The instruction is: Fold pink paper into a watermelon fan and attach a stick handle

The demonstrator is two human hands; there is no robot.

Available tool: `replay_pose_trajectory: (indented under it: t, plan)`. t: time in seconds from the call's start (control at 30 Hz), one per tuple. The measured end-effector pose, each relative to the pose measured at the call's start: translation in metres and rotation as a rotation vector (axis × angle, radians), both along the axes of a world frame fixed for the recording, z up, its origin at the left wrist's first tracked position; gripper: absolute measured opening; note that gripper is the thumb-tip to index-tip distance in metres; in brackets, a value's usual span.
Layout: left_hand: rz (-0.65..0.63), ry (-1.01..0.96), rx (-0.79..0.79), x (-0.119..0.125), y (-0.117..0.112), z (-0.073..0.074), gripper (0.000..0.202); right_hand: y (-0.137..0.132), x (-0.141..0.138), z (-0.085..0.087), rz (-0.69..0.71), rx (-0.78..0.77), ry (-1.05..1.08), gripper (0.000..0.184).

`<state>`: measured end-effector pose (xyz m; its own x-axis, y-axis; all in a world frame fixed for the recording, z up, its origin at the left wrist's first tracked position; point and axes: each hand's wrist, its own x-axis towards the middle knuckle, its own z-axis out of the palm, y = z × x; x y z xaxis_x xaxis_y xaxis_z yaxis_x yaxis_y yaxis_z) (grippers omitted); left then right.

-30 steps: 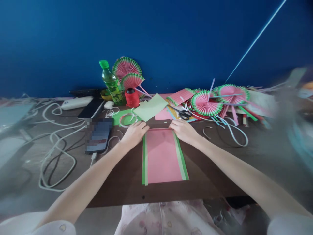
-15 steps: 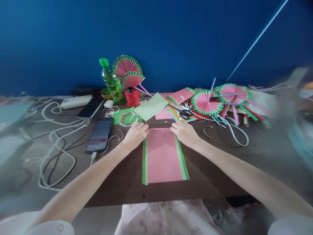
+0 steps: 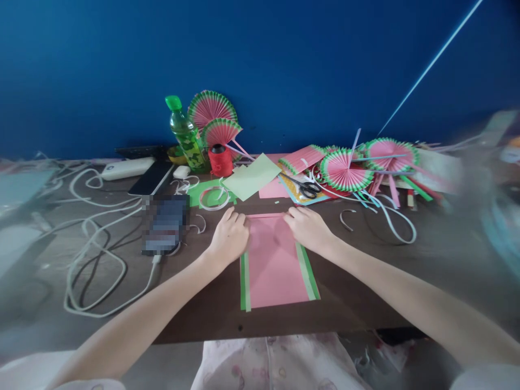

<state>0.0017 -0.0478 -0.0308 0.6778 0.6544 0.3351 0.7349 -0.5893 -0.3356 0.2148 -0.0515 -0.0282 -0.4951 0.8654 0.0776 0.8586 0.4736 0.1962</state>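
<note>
Pink sheet [image 3: 276, 265], green side borders, on tabletop [image 3: 195, 314] right of phone [image 3: 167, 223] — left hand [image 3: 230, 235] and right hand [image 3: 307, 227] curled nearly closed, pinching its far edge near the corners. Bottle [image 3: 187, 138] behind phone — scissors [image 3: 307, 188] well right of phone.

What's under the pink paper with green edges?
Brown table shows around the pink paper; anything directly beneath is covered. Left hand and right hand hide its far corners.
</note>
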Motion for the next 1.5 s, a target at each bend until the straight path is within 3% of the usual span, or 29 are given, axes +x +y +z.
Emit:
replay_pose_trajectory:
  t: [0.23,0.5,0.8,0.93,1.5]
  plan:
    - [0.071,-0.027,-0.084,0.014,-0.006,-0.002,0.046,-0.008,-0.021,0.006,-0.024,-0.024,-0.114,0.054]
    - [0.160,-0.056,-0.155,0.017,-0.011,-0.001,0.046,-0.013,-0.024,0.003,-0.042,-0.025,-0.122,0.052]
    - [0.045,-0.142,-0.161,0.013,-0.008,-0.017,0.040,-0.012,-0.025,0.001,-0.040,-0.008,-0.099,0.051]
    - [0.061,-0.136,-0.219,0.011,-0.006,-0.024,0.043,-0.014,-0.024,0.001,-0.058,-0.009,-0.090,0.050]
    - [0.115,-0.217,-0.185,0.012,-0.009,-0.026,0.040,-0.009,-0.007,-0.004,-0.129,-0.042,0.114,0.036]
